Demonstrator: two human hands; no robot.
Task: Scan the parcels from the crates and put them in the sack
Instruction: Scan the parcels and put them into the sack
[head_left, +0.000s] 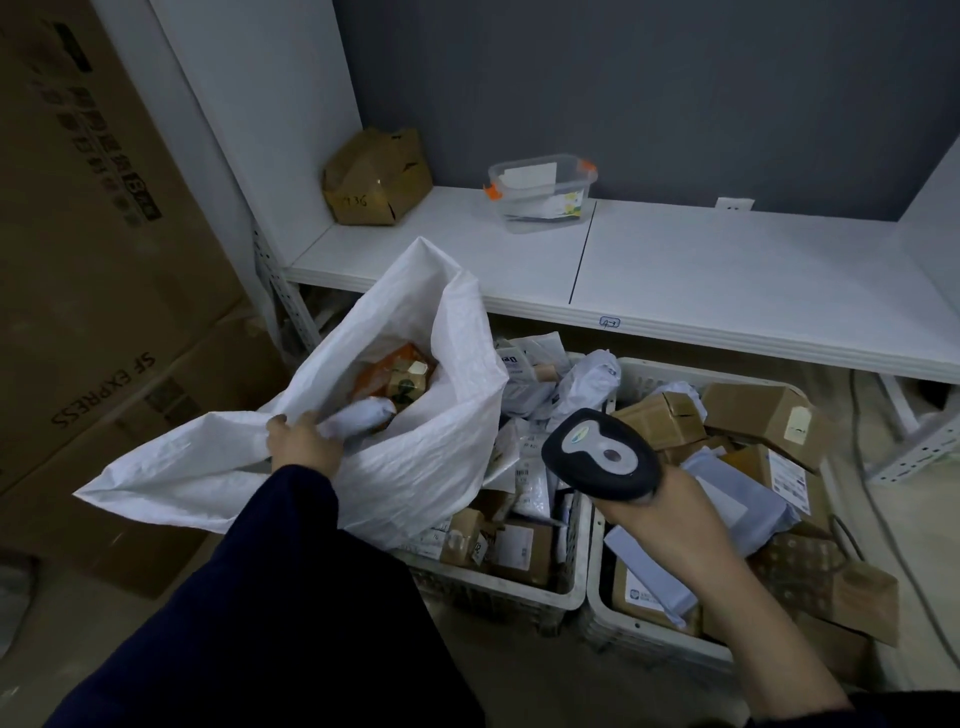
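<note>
A white woven sack (441, 415) stands open at centre left, with an orange parcel (395, 376) and a white wrapped parcel (363, 415) inside. My left hand (301, 439) grips the sack's near rim. My right hand (660, 512) grips the handle of a black and grey barcode scanner (600, 454), held above the crates. Two pale plastic crates sit side by side under the shelf: the left crate (571, 592) and the right crate (602, 618). Both are heaped with brown cardboard parcels (660, 418) and grey mailer bags (587, 384).
A white shelf (727, 280) runs above the crates, bearing a crumpled cardboard box (374, 179) and a clear plastic tub (543, 192). Tall cardboard cartons (93, 270) stand at the left. A cable (883, 519) trails on the floor at the right.
</note>
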